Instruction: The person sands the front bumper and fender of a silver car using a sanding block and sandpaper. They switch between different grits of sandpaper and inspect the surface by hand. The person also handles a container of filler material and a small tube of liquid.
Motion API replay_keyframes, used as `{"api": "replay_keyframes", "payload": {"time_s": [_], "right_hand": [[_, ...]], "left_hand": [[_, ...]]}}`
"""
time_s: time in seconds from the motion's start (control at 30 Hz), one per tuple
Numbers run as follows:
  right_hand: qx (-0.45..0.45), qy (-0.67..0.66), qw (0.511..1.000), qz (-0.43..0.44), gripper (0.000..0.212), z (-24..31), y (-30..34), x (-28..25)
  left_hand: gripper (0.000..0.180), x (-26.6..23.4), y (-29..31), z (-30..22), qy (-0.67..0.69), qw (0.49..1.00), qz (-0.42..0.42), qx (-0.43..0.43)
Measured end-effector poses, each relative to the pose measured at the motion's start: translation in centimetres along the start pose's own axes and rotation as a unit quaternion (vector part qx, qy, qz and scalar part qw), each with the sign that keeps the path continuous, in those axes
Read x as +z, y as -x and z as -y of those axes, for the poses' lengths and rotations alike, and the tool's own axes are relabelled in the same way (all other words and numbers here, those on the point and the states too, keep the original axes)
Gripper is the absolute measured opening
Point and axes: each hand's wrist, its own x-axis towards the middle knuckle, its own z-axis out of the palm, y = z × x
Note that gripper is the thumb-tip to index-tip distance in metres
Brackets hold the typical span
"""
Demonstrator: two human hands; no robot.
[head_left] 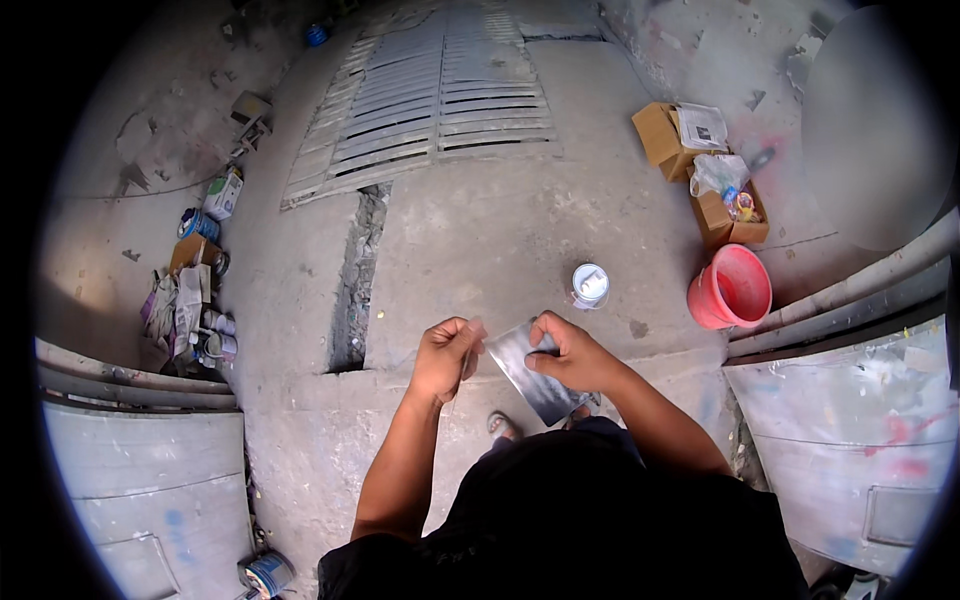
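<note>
In front of my body, my right hand (572, 355) pinches a grey rectangular sheet (535, 378) with thumb and fingers at its upper edge. The sheet has a pale sheen across its upper half, darkens lower down and hangs at a slant. Just left of it is my left hand (443, 358), fingers closed together close to the sheet's upper left corner. Something thin and pale shows at those fingertips, too blurred to name. Beyond my hands, a small white bucket (590, 286) stands on the concrete floor (480, 230) with a white object inside.
At the right stand a red bucket (738, 288) and open cardboard boxes (665, 140). Along the left wall lie a pile of cloths (180, 310), cans and a carton (223, 194). A narrow trench (358, 285) cuts the floor, leading to slatted grating (440, 100). Metal door panels flank me.
</note>
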Motion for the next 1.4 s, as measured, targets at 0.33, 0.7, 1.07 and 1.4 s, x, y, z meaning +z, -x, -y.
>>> {"api": "replay_keyframes", "payload": {"time_s": [0.33,0.7,1.07,1.4], "right_hand": [[-0.108,-0.032,0.972,-0.205,0.044,-1.5,-1.4,0.7],[-0.002,-0.170,0.985,-0.019,0.025,1.8,0.9,-0.5],[0.022,-0.008,0.997,-0.075,0.019,0.4,2.4,3.2],[-0.060,-0.045,0.991,-0.113,0.025,-3.4,3.6,3.9]], "left_hand": [[0.017,2.9,2.0,2.2,-0.119,0.983,0.135,0.033],[0.015,2.3,2.3,-1.0,-0.433,0.841,-0.041,0.321],[0.012,2.4,0.5,0.5,-0.488,0.754,-0.187,0.398],[0.023,4.9,-1.6,1.1,-0.335,0.835,-0.289,0.327]]}}
